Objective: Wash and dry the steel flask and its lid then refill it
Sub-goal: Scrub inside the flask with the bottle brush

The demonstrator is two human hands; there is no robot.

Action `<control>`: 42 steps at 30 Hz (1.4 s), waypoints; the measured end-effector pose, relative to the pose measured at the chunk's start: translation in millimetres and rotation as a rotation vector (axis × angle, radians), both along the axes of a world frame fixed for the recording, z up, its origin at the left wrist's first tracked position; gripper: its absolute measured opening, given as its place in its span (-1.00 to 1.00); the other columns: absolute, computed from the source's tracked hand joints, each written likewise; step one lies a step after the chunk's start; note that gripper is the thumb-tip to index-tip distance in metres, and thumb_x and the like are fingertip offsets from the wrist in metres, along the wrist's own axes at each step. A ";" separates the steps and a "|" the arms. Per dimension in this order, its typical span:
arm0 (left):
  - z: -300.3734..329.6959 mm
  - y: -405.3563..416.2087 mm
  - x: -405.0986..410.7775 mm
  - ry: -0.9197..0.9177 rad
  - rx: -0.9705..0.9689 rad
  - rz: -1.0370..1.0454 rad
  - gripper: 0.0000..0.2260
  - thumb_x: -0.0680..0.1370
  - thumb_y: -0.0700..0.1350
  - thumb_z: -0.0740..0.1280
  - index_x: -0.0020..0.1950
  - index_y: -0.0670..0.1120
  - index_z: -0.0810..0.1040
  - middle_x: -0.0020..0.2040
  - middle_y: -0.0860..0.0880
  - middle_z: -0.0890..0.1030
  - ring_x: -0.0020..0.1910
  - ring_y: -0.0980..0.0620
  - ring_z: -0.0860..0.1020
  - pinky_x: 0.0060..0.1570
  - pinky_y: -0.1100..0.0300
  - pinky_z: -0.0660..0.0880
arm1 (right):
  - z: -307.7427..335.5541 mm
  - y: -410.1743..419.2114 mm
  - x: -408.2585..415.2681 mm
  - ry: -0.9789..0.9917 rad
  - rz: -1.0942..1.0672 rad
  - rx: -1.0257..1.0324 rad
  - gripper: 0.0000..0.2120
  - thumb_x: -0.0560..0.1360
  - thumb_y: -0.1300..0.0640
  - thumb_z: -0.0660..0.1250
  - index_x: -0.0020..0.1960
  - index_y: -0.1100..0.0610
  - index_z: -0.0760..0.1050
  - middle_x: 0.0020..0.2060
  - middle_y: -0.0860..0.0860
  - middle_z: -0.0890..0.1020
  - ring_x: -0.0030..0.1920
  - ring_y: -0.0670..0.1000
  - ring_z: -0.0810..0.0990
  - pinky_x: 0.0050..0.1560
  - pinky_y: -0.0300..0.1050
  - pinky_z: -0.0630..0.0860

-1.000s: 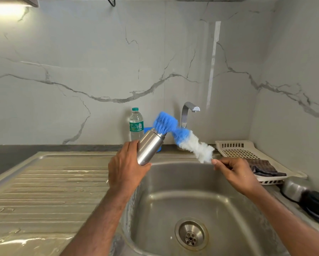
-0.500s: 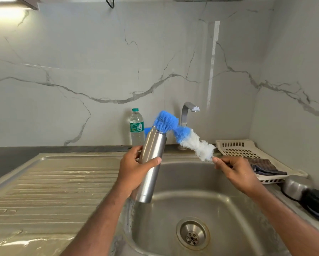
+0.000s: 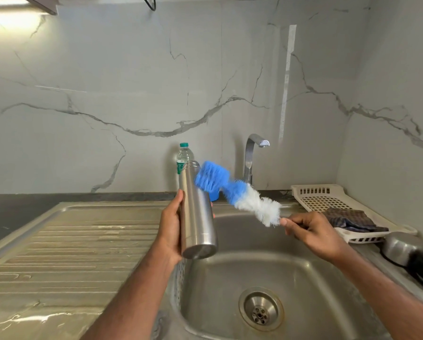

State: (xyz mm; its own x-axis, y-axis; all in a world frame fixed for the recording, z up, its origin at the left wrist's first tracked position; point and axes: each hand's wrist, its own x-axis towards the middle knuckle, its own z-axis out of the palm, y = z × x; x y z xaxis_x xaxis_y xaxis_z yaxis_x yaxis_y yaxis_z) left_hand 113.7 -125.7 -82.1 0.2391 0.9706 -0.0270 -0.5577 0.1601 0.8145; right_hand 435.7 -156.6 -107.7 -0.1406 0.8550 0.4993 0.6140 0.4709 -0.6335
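text: none legible | water bottle (image 3: 182, 160) label: too blurred

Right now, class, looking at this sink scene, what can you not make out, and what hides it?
- Brush handle: hidden inside the right hand, head view; only the bottle brush bristles show.
- Inside of the steel flask: its mouth faces away; the left hand covers one side.
- Blue object behind the flask: mostly hidden by flask and brush.
- Dark items at the right edge: cut off.
- Water bottle label: too small.

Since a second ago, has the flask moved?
Yes. The flask has swung from tilted to nearly upright, its base dropping lower over the sink rim.
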 end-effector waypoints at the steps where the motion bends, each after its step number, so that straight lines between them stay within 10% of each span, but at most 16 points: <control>1: -0.7 1.2 -1.7 0.011 -0.010 0.016 -0.42 0.55 0.27 0.30 0.30 -0.18 0.60 0.05 -0.26 0.65 -0.15 -0.18 0.65 -0.19 0.03 0.60 | -0.3 -1.1 -0.2 -0.004 0.042 -0.019 -0.51 0.56 -0.24 0.31 -0.41 0.06 0.49 -0.52 -0.04 0.31 -0.46 -0.05 0.27 -0.35 -0.08 0.22; 10: -1.6 4.3 -1.9 0.022 -0.065 0.008 -0.33 0.52 0.38 0.28 0.36 -0.14 0.56 -0.04 -0.19 0.65 -0.18 -0.14 0.63 -0.25 0.05 0.63 | 1.6 -4.3 1.9 0.003 0.126 -0.121 -0.54 0.55 -0.06 0.35 -0.40 0.23 0.51 -0.53 0.00 0.33 -0.48 -0.04 0.25 -0.40 -0.15 0.19; 14: 0.2 2.1 -0.2 0.110 -0.067 0.018 -0.44 0.53 0.35 0.32 0.22 -0.11 0.60 -0.18 -0.13 0.67 -0.26 -0.08 0.66 -0.28 0.05 0.62 | -0.1 -1.1 -1.6 -0.028 0.005 -0.083 -0.48 0.54 -0.31 0.30 -0.37 0.07 0.57 -0.53 -0.03 0.34 -0.47 -0.03 0.28 -0.39 -0.10 0.24; 23: -3.9 1.3 8.4 0.046 -0.127 0.062 -0.41 0.60 0.32 0.22 0.36 -0.13 0.55 0.17 -0.32 0.65 0.11 -0.29 0.65 0.11 -0.20 0.56 | 5.8 -7.1 -20.2 -0.039 0.003 -0.179 -0.57 0.54 -0.21 0.27 -0.27 0.07 0.67 -0.53 -0.07 0.39 -0.49 -0.11 0.33 -0.40 -0.23 0.28; 34: -8.4 10.1 1.3 0.070 -0.124 0.165 -0.59 0.66 0.19 0.21 0.23 -0.12 0.56 -0.24 -0.12 0.69 -0.38 -0.07 0.65 -0.41 0.09 0.60 | 6.4 -12.6 -30.7 0.007 0.175 -0.399 -0.66 0.66 0.03 0.26 -0.17 0.15 0.65 -0.48 -0.06 0.35 -0.48 -0.09 0.26 -0.47 -0.23 0.20; 42: -4.2 -0.4 17.4 0.010 -0.099 0.082 -0.32 0.48 0.44 0.27 0.33 -0.07 0.57 -0.02 -0.23 0.69 -0.18 -0.16 0.67 -0.24 0.01 0.63 | 3.8 1.3 -68.9 0.121 0.009 -0.356 -0.62 0.66 -0.07 0.25 -0.18 0.15 0.61 -0.49 -0.06 0.37 -0.53 -0.12 0.26 -0.53 -0.26 0.23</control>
State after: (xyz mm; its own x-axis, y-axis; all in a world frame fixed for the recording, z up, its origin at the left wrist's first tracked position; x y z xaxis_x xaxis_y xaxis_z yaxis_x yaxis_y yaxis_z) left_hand 131.1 -126.2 -86.3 0.1585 0.9793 -0.1259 -0.5642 0.1945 0.8024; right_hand 366.8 -155.3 -103.9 -0.1068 0.9770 0.1847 0.5220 0.2132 -0.8259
